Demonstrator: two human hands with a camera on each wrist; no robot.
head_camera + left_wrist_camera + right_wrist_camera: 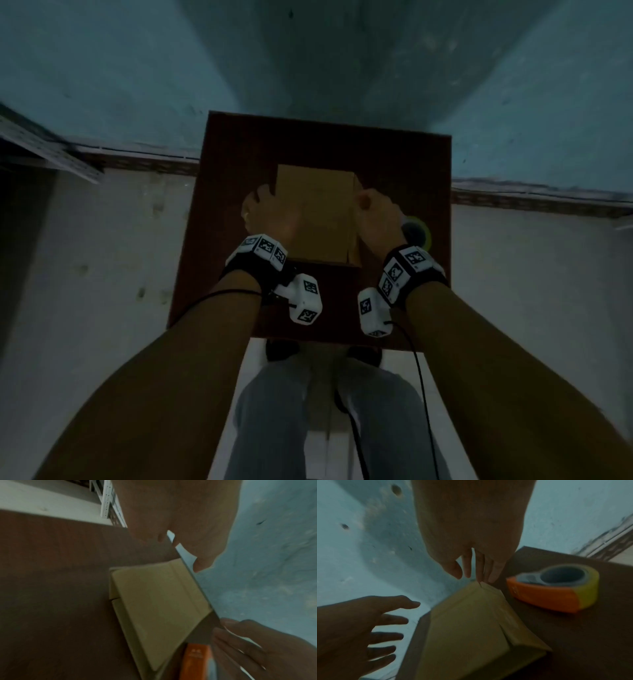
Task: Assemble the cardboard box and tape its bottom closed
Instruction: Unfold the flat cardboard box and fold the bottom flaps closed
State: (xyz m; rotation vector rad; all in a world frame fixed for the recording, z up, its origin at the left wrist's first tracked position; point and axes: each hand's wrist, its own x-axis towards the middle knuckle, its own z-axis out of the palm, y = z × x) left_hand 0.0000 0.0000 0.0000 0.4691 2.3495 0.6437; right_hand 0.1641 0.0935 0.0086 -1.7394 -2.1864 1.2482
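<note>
A flattened tan cardboard box lies in the middle of a small dark brown table. In the right wrist view the box rises a little along a fold. My left hand hovers with spread fingers at the box's left edge and holds nothing; it shows as well in the right wrist view. My right hand is at the box's far right corner, its fingertips touching that corner. An orange and yellow tape dispenser lies on the table just right of the box.
The table stands against a blue-green wall on a pale floor. A white perforated metal rack sits at the far left. Cables from the wrist cameras hang over my lap.
</note>
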